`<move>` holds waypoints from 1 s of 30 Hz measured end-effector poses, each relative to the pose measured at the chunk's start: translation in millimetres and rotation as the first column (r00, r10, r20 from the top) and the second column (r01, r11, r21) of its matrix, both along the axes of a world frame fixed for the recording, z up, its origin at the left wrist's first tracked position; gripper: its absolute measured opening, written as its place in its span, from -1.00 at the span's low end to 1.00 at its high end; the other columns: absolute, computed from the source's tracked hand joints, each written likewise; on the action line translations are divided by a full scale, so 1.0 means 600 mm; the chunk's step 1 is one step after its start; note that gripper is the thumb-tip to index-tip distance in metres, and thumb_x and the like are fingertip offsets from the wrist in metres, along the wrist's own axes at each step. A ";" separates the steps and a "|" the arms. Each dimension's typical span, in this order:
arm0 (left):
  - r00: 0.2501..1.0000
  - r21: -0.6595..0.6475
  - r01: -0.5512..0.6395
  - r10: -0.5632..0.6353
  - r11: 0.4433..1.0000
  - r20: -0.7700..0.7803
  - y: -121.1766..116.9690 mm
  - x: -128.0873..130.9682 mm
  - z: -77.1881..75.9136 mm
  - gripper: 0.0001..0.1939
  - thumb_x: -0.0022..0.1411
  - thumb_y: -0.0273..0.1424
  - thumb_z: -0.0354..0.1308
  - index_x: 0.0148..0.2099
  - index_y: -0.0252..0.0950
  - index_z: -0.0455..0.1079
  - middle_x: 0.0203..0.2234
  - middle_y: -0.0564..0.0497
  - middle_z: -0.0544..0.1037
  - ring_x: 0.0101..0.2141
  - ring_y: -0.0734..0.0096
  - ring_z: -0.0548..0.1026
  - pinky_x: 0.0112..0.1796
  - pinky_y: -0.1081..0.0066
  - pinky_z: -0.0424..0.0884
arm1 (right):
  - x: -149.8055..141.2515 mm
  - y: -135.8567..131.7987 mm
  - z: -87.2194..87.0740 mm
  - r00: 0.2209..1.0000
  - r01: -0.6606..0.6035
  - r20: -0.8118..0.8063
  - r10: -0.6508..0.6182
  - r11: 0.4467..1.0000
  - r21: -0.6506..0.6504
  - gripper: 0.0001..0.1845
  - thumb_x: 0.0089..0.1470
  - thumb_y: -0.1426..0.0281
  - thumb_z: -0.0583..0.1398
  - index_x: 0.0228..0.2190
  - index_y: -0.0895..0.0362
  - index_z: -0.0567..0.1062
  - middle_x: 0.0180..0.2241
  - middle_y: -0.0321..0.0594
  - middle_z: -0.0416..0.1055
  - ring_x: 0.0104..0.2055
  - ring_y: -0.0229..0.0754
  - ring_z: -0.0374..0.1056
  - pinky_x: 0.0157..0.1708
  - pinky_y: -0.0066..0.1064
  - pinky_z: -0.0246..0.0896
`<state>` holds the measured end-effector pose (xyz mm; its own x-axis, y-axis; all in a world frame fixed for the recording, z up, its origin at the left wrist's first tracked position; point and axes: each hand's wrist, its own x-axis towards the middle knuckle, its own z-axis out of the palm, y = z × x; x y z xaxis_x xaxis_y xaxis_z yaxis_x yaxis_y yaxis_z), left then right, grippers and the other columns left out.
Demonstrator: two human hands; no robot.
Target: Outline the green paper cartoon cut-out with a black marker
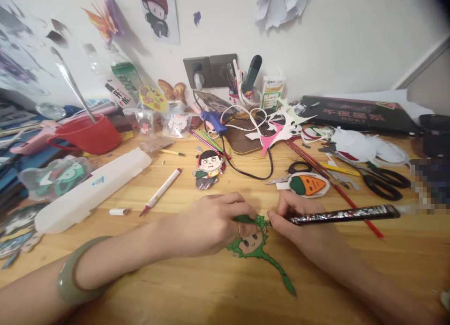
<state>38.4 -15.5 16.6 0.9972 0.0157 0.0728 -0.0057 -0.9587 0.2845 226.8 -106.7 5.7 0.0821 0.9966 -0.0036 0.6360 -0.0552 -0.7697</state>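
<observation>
A green paper cutout figure (251, 243) with a small smiling face and a long tail lies on the wooden desk (168, 287). My left hand (214, 222) presses on it from the left, fingers stretched out over its upper part and hiding some of it. In my right hand (298, 222) is a black patterned marker pen (344, 215), pinched near its tip, which meets the cutout's right edge. Just beyond my hands are a cutout of a black-haired cartoon child (210, 169) and an orange carrot cutout (309, 184).
A red cup (87, 135) holding a spoon stands at left, near a long white case (94, 191). An uncapped marker (161, 191) and its cap (119, 212) lie nearby. Black-handled scissors (383, 182), paper scraps (355, 144) and a white cable (242, 112) crowd the back and right.
</observation>
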 end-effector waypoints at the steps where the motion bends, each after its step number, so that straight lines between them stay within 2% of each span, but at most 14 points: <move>1: 1.000 0.002 -0.003 0.003 1.000 0.007 0.000 0.000 -0.001 -0.71 0.29 -0.51 -0.11 0.00 -0.32 0.32 -0.09 -0.10 0.36 -0.10 0.27 0.28 -0.11 0.33 0.32 | 0.000 0.000 -0.001 1.000 0.001 0.000 -0.001 1.000 0.004 -0.74 -0.05 0.43 0.09 -0.67 0.10 0.13 -0.68 -0.42 0.10 -0.59 -0.33 0.04 -0.62 -0.49 -0.08; 7: 0.998 0.003 -0.034 0.033 0.999 0.055 -0.003 0.000 -0.007 -0.78 0.27 -0.50 -0.03 -0.08 -0.29 0.36 -0.12 -0.06 0.39 -0.12 0.32 0.30 -0.14 0.37 0.34 | 0.001 0.001 0.001 1.000 0.019 -0.001 -0.019 1.000 0.011 -0.74 -0.07 0.45 0.10 -0.68 0.10 0.14 -0.68 -0.41 0.11 -0.60 -0.34 0.04 -0.62 -0.48 -0.09; 19: 1.000 0.009 -0.017 0.017 1.000 -0.016 -0.001 0.001 -0.003 -0.73 0.31 -0.49 -0.12 -0.02 -0.30 0.31 -0.07 -0.06 0.34 -0.08 0.26 0.25 -0.12 0.33 0.31 | 0.001 0.002 0.002 1.000 0.007 -0.012 -0.007 1.000 0.002 -0.74 -0.05 0.44 0.09 -0.67 0.10 0.13 -0.67 -0.42 0.11 -0.59 -0.34 0.03 -0.61 -0.48 -0.08; 30: 1.000 0.010 -0.013 0.013 1.000 -0.012 -0.002 0.000 -0.002 -0.73 0.30 -0.50 -0.10 -0.01 -0.30 0.32 -0.07 -0.07 0.35 -0.09 0.27 0.26 -0.13 0.35 0.33 | 0.000 0.000 0.003 1.000 -0.017 -0.004 0.017 1.000 0.024 -0.74 -0.07 0.46 0.10 -0.68 0.11 0.14 -0.68 -0.42 0.09 -0.60 -0.35 0.02 -0.62 -0.50 -0.10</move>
<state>38.2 -16.6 15.5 0.9977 0.0278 0.0611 0.0100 -0.9615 0.2747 227.1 -106.7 7.4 0.0655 0.9977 0.0195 0.6331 -0.0264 -0.7736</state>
